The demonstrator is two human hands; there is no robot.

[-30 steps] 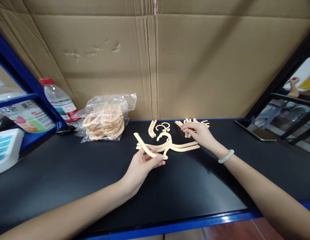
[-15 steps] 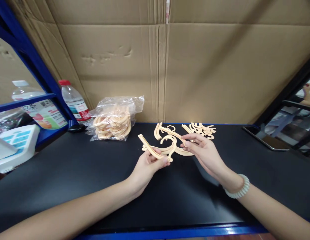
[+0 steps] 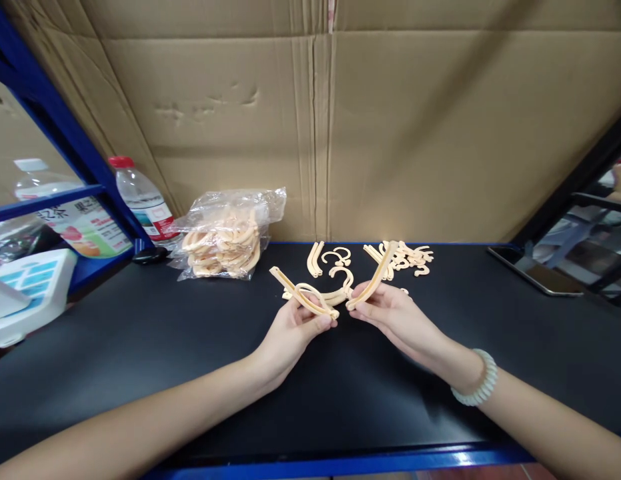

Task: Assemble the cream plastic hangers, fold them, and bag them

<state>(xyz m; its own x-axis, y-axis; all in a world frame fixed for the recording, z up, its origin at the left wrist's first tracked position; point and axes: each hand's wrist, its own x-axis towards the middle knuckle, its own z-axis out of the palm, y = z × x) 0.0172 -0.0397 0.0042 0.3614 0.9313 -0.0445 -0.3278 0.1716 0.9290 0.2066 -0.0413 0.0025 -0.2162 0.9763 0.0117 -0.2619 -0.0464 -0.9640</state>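
The person's left hand (image 3: 296,325) grips a curved hanger arm (image 3: 289,283) with a hook (image 3: 305,287) at its inner end, while the right hand (image 3: 390,310) pinches a second curved arm (image 3: 380,273). Both pieces are held above the middle of the black table (image 3: 230,373), their inner ends near each other with a small gap between.

Just behind the hands lies a hanger (image 3: 341,275), partly covered by the fingers and the held pieces. Farther back are a pair of loose arms (image 3: 315,260), a few loose hooks (image 3: 343,253) and a heap of small parts (image 3: 413,256); the right-hand arm rises in front of that heap's left side.

Half a second ago the right-hand arm pointed up and leftward over the hanger; now it slants up to the right. The left-hand hook, upright then, now curves back along its arm.

The pieces are pale, smooth and gently bowed, with a groove along the held arms. A crinkled clear bag (image 3: 223,233) of similar pieces sits left, near a red-capped bottle (image 3: 143,200). A flat dark device (image 3: 535,270) lies far right. Creased cardboard (image 3: 230,147) stands behind, and a beaded bracelet (image 3: 475,379) circles the right wrist.
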